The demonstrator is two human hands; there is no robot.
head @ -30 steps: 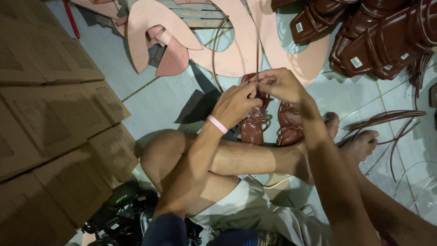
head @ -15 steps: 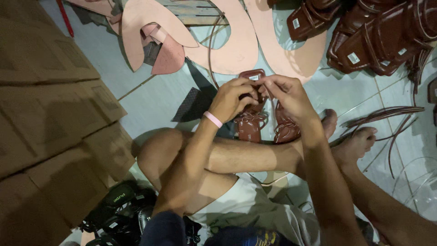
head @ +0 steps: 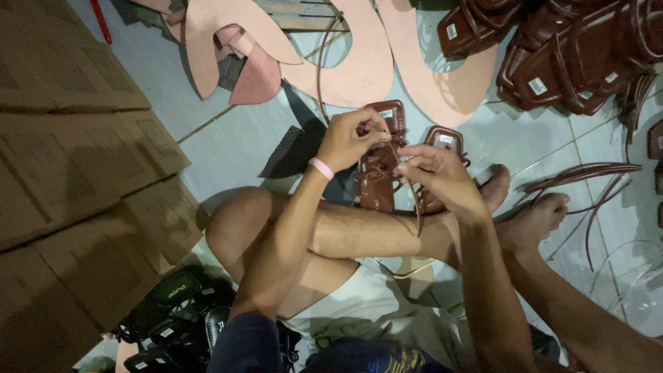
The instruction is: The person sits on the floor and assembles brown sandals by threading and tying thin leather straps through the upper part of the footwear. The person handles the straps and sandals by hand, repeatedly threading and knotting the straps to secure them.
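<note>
I sit cross-legged on a tiled floor. Two brown strappy sandals lie in front of my shin: the left sandal [head: 378,169] and the right sandal [head: 442,148]. My left hand [head: 351,139], with a pink band on its wrist, pinches a thin brown strap above the left sandal. My right hand [head: 436,174] pinches the same strap [head: 416,207], whose loose end hangs down toward my leg. The hands are a few centimetres apart, and they hide much of both sandals.
Flat pink sole cut-outs [head: 345,55] lie at the top. A heap of finished brown sandals [head: 573,55] fills the top right. Loose brown straps [head: 587,173] lie by my feet. Cardboard boxes [head: 76,159] stand at left, black sandals [head: 173,318] at bottom left.
My hands have drawn slightly apart over the sandals, with the strap pulled between them. The view has shifted a little, so the sandals sit lower in the frame.
</note>
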